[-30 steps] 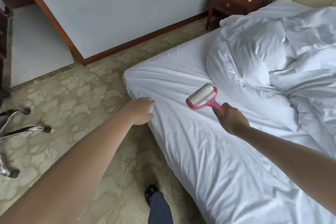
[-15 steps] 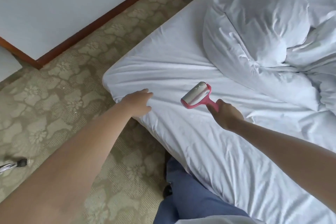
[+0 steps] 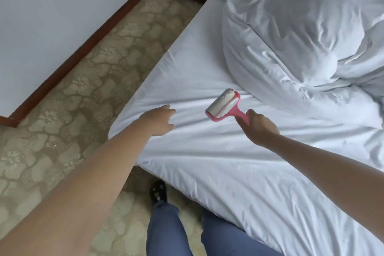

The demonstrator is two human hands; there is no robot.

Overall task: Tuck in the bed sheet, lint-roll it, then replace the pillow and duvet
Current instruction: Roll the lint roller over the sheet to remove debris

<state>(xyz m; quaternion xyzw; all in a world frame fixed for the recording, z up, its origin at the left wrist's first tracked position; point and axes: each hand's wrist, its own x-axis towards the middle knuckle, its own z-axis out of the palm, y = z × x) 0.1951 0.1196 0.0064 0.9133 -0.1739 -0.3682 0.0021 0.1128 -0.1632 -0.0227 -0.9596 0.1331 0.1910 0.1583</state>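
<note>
Right hand grips the lint roller handle; left hand, fingers loosely spread, rests on the bed sheet. Best to hold the sheet taut and roll in overlapping strokes

The bed sheet covers the mattress, with its corner nearest the wall. The bunched duvet lies on the far right of it. The lint roller sits between the left hand and right hand, just before the duvet. Carpet lies left of the bed.
</note>
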